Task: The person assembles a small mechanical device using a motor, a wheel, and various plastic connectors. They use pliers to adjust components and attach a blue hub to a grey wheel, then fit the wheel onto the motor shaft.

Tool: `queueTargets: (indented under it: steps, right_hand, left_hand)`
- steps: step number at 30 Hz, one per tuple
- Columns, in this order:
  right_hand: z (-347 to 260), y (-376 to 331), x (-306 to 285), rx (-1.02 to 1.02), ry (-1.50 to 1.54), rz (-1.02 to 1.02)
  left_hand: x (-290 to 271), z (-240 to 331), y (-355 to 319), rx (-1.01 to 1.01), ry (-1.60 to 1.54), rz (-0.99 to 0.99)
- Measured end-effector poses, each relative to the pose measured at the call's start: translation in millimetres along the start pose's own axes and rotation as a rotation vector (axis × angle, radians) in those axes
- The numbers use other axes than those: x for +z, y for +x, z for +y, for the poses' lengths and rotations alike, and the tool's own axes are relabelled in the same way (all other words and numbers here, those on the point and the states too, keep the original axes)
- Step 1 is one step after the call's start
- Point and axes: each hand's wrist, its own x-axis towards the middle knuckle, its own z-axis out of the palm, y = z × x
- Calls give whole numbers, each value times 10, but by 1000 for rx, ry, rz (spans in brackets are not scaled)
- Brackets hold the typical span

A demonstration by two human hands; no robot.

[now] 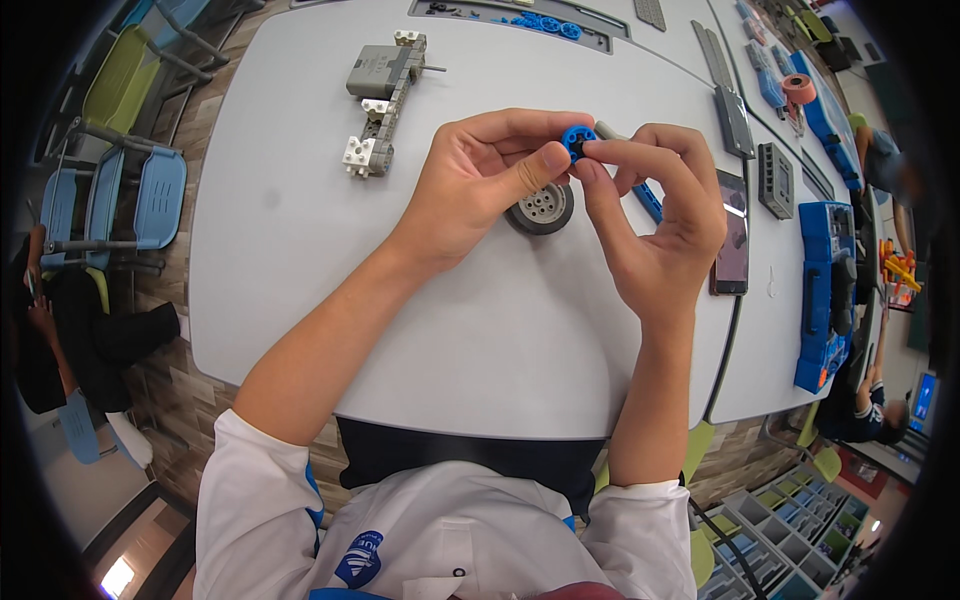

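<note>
We are looking down on a pale grey table (pixel 300 260) with rounded corners. A grey wheel (pixel 540 208) is lying flat on it near the middle. Toward the far left, a grey block assembly with white connector pieces (pixel 380 100) is resting on the surface. At the right edge a dark phone (pixel 732 232) is lying flat, and beyond it a ribbed grey block (pixel 775 180) is sitting. A second, adjoining table is carrying a blue parts tray (pixel 826 290).
</note>
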Motion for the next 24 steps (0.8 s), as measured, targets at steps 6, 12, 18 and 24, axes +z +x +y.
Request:
queueTargets:
  steps: [6,12,18,24]
  right_hand:
    - [-20,-4,17,-49,-64,10]
    - [-39,-42,60,33,33,3]
    - [-68,-68,81,249,228,-7]
    - [-72,-83,55,698,608,-16]
  left_hand:
    - [-18,-6,9,13,12,-9]
    - [-30,-21,24,82,43,16]
    - [-45,-19,24,146,113,46]
    - [-59,-9,42,257,283,18]
